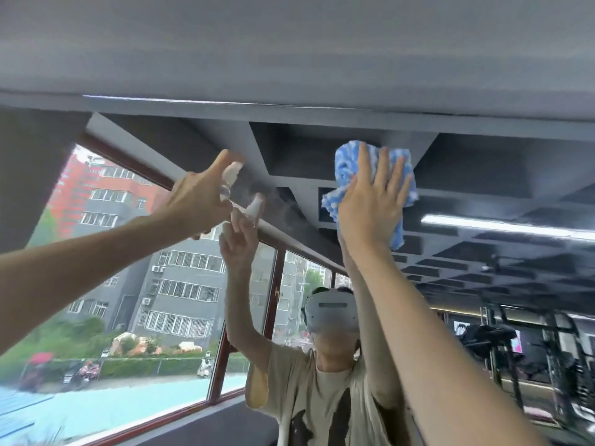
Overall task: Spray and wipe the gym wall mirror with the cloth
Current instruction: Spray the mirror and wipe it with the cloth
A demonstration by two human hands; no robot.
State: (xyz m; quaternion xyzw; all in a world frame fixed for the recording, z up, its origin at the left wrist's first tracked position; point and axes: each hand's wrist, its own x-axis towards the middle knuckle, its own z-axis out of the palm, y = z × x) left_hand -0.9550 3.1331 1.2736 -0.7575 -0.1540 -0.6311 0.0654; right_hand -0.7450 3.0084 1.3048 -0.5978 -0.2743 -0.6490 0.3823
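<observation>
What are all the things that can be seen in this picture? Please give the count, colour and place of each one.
mirror: one, reflective, on the wall in front of the person
wall: one, grey, above the mirror
cloth: one, blue and white, flat on the mirror, upper centre-right
spray bottle: one, clear with a white top, left of the cloth
reflected window: one, red-brown frame, lower left of the mirror
reflected light strip: one, white, right side
reflected headset: one, white, lower centre
left hand: one, grips the spray bottle
right hand: one, presses the cloth with straight fingers
</observation>
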